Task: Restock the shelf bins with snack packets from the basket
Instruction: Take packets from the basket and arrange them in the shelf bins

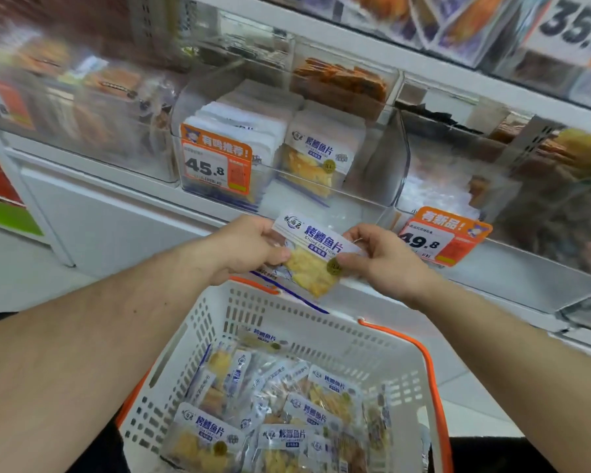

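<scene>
Shelf (321, 35): white, tiered, runs behind and above basket; holds row of clear bins.
Basket (325, 336): white perforated plastic w/ orange handles, at bottom centre, landmark for all below; between the two forearms.
Centre bin (369, 196): clear plastic, above basket and beyond it; two upright rows of white cod-fillet packets on its left, bare space on its right.
Neighbour bins (82, 107): to upper left and upper right of basket; contents blurred, brownish snacks, type unclear.
Loose packets (270, 404): heaped inside basket, overlapping, facing various ways; white tops w/ blue print, clear windows showing yellow pieces.
Price tag 45.8 (215, 162): orange/white, clipped to front of centre bin, above basket, left of centre.
Price tag 49.8 (440, 237): orange/white, on bin front to upper right of basket, just beside right hand.
Held packets (316, 254): small stack, tilted, directly above basket's far rim, below centre bin's front edge; apart from both.
Left hand (249, 247): above basket's far-left corner; fingers curled, thumb on top, gripping stack's left edge.
Right hand (379, 257): above basket's far-right rim; thumb and fingers pinching stack's right edge.
</scene>
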Tool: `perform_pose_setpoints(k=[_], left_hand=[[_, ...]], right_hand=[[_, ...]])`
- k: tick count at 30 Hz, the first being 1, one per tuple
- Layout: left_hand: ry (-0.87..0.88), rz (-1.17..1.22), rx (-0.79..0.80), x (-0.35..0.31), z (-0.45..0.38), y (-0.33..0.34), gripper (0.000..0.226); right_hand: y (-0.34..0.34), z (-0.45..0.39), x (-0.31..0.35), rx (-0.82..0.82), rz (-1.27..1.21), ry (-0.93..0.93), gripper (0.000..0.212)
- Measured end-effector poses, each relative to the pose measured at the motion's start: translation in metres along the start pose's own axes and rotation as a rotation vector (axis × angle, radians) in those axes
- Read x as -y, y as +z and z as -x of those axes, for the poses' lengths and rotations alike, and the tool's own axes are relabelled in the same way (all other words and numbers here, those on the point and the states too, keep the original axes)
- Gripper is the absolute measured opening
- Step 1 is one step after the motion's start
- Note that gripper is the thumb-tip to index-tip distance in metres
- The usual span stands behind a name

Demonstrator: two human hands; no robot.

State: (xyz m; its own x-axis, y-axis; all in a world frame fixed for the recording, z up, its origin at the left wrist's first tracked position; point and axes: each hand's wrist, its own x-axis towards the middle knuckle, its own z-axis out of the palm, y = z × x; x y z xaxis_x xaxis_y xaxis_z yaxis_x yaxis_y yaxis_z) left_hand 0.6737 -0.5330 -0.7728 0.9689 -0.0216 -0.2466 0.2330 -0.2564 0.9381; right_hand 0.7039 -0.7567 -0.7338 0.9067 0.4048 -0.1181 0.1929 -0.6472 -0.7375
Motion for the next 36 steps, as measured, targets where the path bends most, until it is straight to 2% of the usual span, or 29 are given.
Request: perform_pose_setpoints(k=[3, 8, 13, 17, 20, 25, 30, 36], left_hand=[[0.047, 0.072, -0.085, -0.009, -0.001, -0.002, 0.010], [0.101, 0.246, -0.226, -0.019, 0.001, -0.004, 0.017], [0.094, 0.288, -0.330, -0.021, 0.001, -0.011, 0.035], [0.093, 0.270, -0.330, -0.024, -0.001, -0.010, 0.035], [0.094, 0.275, -0.303, -0.026, -0.002, -0.006, 0.037], [0.075, 0.266, -0.256, -0.025, -0.004, -0.005, 0.039], [0.060, 0.264, -0.231, -0.023, -0.004, -0.006, 0.038], [0.054, 0.261, -0.214, -0.024, -0.007, -0.004, 0.035]], right_hand=[[-0.008, 0.000, 0.021, -0.078, 0.168, -0.068, 0.023], [-0.023, -0.009, 0.049, -0.181, 0.311, -0.111, 0.018], [-0.050, -0.023, 0.077, -0.471, 0.340, -0.206, 0.015], [-0.061, -0.041, 0.092, -0.626, 0.368, -0.284, 0.014], [-0.057, -0.062, 0.091, -0.601, 0.457, -0.226, 0.021], [-0.039, -0.100, 0.083, -0.477, 0.633, -0.043, 0.013], [-0.025, -0.123, 0.079, -0.405, 0.662, 0.031, 0.020], [-0.014, -0.140, 0.069, -0.401, 0.646, 0.054, 0.015]])
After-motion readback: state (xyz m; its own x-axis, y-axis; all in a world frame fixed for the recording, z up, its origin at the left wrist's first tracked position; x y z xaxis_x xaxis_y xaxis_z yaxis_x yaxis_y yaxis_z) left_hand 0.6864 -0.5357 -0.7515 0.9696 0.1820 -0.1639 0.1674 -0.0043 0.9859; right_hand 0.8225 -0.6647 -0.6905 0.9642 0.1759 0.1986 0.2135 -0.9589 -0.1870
